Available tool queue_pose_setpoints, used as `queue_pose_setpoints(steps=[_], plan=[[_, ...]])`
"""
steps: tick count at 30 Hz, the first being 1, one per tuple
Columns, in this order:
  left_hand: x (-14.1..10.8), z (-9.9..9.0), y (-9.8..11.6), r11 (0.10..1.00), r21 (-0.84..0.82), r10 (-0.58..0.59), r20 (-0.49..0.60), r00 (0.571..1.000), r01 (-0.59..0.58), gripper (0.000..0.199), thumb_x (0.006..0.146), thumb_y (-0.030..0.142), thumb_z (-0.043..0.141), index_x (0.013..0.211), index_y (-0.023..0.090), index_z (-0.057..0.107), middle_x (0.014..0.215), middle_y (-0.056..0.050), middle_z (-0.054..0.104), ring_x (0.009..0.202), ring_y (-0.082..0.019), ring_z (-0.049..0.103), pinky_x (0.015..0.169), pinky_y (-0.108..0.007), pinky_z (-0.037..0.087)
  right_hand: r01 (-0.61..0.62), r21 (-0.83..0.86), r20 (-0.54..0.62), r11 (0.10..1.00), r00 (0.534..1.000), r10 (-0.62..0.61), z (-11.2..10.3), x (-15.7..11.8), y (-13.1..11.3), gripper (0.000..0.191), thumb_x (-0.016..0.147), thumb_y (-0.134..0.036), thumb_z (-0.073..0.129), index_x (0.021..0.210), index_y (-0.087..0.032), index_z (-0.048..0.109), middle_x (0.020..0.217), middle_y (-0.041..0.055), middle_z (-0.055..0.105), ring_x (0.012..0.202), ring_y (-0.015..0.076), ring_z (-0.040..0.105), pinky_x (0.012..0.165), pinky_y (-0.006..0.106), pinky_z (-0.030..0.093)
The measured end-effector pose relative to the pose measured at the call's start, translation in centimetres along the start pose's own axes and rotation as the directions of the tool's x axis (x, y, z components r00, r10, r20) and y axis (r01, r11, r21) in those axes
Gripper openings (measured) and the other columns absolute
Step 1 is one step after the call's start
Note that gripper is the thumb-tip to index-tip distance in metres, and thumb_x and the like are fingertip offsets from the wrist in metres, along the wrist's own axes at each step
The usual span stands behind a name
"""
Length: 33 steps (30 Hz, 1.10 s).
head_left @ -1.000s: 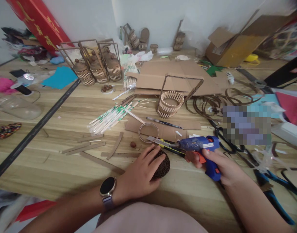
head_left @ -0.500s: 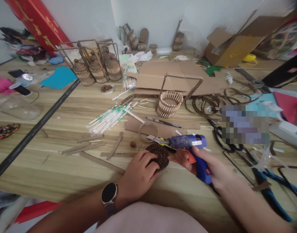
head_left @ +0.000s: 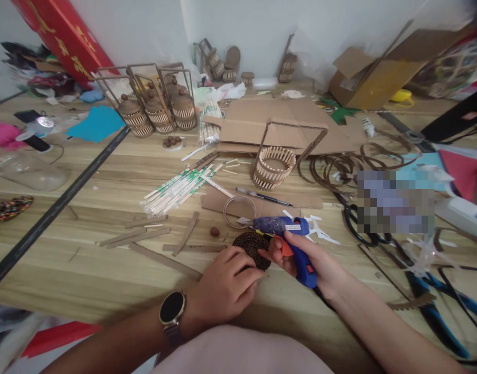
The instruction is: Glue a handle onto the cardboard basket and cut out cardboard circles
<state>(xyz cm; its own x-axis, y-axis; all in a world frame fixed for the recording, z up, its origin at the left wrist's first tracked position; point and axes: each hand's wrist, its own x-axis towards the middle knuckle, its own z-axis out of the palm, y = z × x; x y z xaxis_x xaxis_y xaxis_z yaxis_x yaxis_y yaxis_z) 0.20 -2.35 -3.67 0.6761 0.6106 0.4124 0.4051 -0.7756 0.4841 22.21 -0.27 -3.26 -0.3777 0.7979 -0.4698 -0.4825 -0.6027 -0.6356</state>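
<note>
My right hand [head_left: 314, 265] is wrapped round the grip of a blue hot glue gun [head_left: 275, 225] with an orange trigger. Its nozzle points left, just above a dark brown coiled cardboard disc [head_left: 247, 241]. A finger of that hand reaches toward the disc's right edge. My left hand [head_left: 225, 280] has its fingers curled over the near side of the disc, gripping it on the table; part of the disc is hidden beneath them. Beyond the nozzle lies a thin ring [head_left: 225, 213]. A small brown bead [head_left: 214, 231] rests to the disc's left.
A small stick basket [head_left: 275, 169] with a tall handle stands behind the gun. Wrapped sticks [head_left: 180, 189] and cardboard strips [head_left: 137, 238] lie to the left. On the right are black scissors [head_left: 355, 228] and blue-handled pliers [head_left: 437, 317]. Finished lidded baskets [head_left: 160, 115] stand at the back left.
The glue gun has shifted left in my right hand, its nozzle now beyond the disc over the ring. My left hand stays on the disc, its fingers slightly further right.
</note>
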Motion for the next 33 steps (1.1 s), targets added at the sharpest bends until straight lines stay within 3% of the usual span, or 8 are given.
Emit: queue_pose_setpoints(steps=[4,17,21,29,31,33], plan=[[0.0,-0.9,0.3,0.999,-0.049,-0.016,-0.049,0.999,0.014,0.017,0.09,0.01,0.048,0.085,0.019,0.06,0.083,-0.004,0.065,0.086,-0.019,0.054,0.079,-0.033,0.048,0.01,-0.021,0.035,1.0,0.999,-0.009,-0.2,0.0,0.2,0.031,0.076,-0.047,0.083,0.07,-0.018,0.075,0.064,-0.0002,0.069,0.066,0.0131,0.063,0.112,0.043,0.042],[-0.9,-3.1,-0.1,0.983,0.057,-0.17,-0.054,0.984,0.173,0.024,0.094,0.01,0.035,0.081,0.021,0.051,0.072,-0.001,0.063,0.069,-0.018,0.056,0.067,-0.029,0.045,0.035,-0.023,0.041,0.999,0.999,-0.034,-0.3,-0.1,0.4,0.032,0.076,-0.047,0.082,0.07,-0.018,0.072,0.065,-0.0012,0.065,0.068,0.0136,0.064,0.115,0.046,0.038],[-0.9,-4.0,-0.8,0.943,0.057,-0.325,-0.056,0.944,0.328,0.025,0.095,0.013,0.035,0.076,0.022,0.049,0.068,0.0,0.062,0.063,-0.016,0.058,0.061,-0.027,0.043,0.021,-0.051,0.04,0.998,0.999,-0.019,-0.3,-0.3,0.4,0.036,0.072,-0.051,0.084,0.068,-0.018,0.072,0.062,-0.0005,0.065,0.068,0.0147,0.063,0.116,0.048,0.034],[-0.2,-5.5,-4.4,0.786,0.142,-0.594,-0.101,0.798,0.602,0.04,0.096,0.032,0.034,0.058,0.023,0.039,0.05,0.004,0.047,0.048,-0.014,0.043,0.052,-0.027,0.029,0.099,-0.098,0.036,0.99,0.995,-0.096,0.1,-0.8,-0.5,0.037,0.07,-0.054,0.084,0.064,-0.02,0.07,0.06,-0.0016,0.06,0.061,0.0143,0.058,0.108,0.048,0.045],[0.0,-5.7,-5.1,0.775,0.188,-0.596,-0.103,0.797,0.604,0.041,0.096,0.034,0.04,0.057,0.022,0.044,0.051,0.003,0.049,0.051,-0.014,0.044,0.054,-0.026,0.031,0.105,-0.103,0.027,0.989,0.994,-0.103,0.1,-0.8,-0.6,0.038,0.069,-0.055,0.084,0.064,-0.02,0.069,0.06,-0.002,0.059,0.06,0.0137,0.057,0.107,0.049,0.046],[0.1,-5.7,-5.5,0.783,0.211,-0.571,-0.127,0.811,0.585,0.028,0.094,0.032,0.047,0.073,0.02,0.06,0.068,-0.001,0.062,0.064,-0.016,0.054,0.062,-0.027,0.04,0.107,-0.106,0.025,0.989,0.994,-0.105,0.0,-0.8,-0.7,0.038,0.069,-0.055,0.084,0.064,-0.02,0.069,0.06,-0.0017,0.059,0.06,0.0143,0.057,0.105,0.048,0.047]])
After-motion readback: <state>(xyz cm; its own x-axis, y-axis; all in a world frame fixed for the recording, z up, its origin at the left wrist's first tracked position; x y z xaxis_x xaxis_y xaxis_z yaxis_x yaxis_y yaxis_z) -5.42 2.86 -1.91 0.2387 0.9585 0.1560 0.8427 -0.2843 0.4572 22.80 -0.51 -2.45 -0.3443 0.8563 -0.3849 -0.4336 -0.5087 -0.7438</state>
